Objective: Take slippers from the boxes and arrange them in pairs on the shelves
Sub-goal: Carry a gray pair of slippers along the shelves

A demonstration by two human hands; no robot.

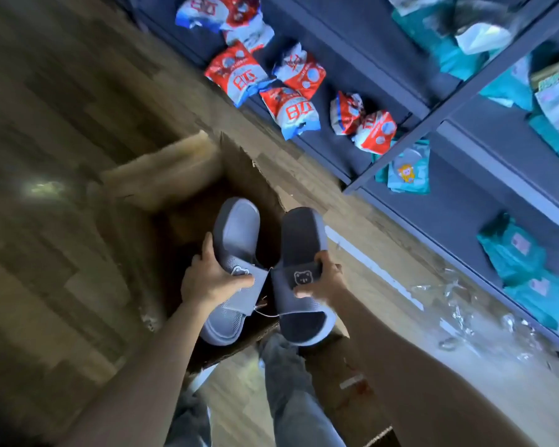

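Left hand [213, 279] around slipper [236, 233]

grey slippers [265, 272] held above box [162, 175]

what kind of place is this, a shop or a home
Likely a shop or stockroom: dark shelves hold many matching red-and-white packets and teal packs, with tagged slippers held over a cardboard box.

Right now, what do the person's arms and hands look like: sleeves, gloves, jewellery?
The left hand and right hand are bare: no gloves, rings or watch show. Both forearms are bare too, with no sleeve in view.
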